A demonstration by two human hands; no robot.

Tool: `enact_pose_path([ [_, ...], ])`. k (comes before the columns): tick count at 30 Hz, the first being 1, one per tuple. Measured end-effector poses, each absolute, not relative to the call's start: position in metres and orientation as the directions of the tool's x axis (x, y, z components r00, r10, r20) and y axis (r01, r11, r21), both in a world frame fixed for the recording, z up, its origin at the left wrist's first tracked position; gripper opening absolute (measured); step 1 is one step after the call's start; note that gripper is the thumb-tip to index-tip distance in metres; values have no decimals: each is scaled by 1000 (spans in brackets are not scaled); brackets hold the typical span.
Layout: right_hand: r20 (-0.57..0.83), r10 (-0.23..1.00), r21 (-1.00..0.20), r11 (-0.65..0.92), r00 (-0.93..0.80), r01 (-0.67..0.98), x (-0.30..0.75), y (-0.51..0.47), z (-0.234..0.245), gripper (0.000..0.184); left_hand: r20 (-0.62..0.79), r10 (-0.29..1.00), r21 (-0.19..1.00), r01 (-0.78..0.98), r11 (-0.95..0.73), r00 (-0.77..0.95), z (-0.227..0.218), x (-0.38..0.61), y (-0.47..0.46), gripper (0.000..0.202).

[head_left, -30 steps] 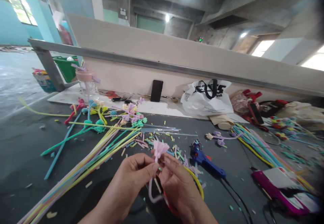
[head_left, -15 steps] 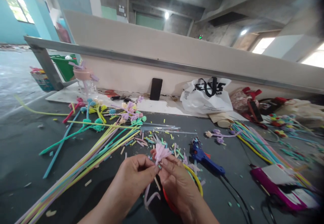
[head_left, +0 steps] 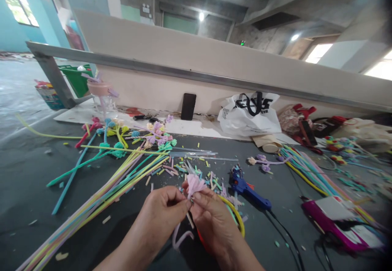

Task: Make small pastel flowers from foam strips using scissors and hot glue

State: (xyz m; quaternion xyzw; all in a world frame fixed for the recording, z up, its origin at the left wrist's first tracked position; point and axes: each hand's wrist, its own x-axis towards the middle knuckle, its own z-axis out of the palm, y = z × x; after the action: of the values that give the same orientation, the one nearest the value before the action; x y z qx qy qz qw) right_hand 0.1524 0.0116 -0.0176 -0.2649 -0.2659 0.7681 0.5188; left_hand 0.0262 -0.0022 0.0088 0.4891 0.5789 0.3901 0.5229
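Observation:
A pale pink flower [head_left: 195, 184] of fuzzy pipe cleaner stands upright between my hands, just above the dark tabletop. My left hand [head_left: 167, 209] pinches its lilac stem right below the petals, thumb against forefinger. Round the flower's base from the other side, my right hand [head_left: 211, 212] keeps it steady with thumb and fingers. A bent lilac pipe cleaner end [head_left: 181, 240] hangs below the hands. Under my right hand lies a yellow loop [head_left: 240, 220] with a red part, mostly hidden; it looks like a scissors handle.
Long pastel pipe cleaners [head_left: 92, 209] lie at left, with finished flowers [head_left: 157, 132] behind. Cut scraps [head_left: 171, 169] and clear glue sticks [head_left: 196, 154] are scattered ahead. A blue glue gun [head_left: 251, 193], its cord trailing, lies right. Behind stand a phone [head_left: 188, 107] and white bag [head_left: 248, 120].
The view has shifted very slightly. Both hands keep their grip, and the pink flower appears turned a little, its petals more bunched toward the left.

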Motion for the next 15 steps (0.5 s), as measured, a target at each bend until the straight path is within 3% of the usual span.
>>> enact_pose_path([
  [6,-118,925,-678,-340,-360,-652,154,11,-13,17,-221,969,975,14,221,107,10,28,-3,23],
  [10,-125,905,-627,-390,-407,-675,152,11,-14,18,-242,954,920,-272,283,175,9,24,0,23],
  [13,-161,840,-685,-473,-518,-555,148,10,-17,24,-254,942,823,-463,329,218,10,17,6,22],
  [15,-190,795,-771,-485,-576,-414,147,8,-22,32,-247,948,817,-483,314,200,11,12,10,22],
])
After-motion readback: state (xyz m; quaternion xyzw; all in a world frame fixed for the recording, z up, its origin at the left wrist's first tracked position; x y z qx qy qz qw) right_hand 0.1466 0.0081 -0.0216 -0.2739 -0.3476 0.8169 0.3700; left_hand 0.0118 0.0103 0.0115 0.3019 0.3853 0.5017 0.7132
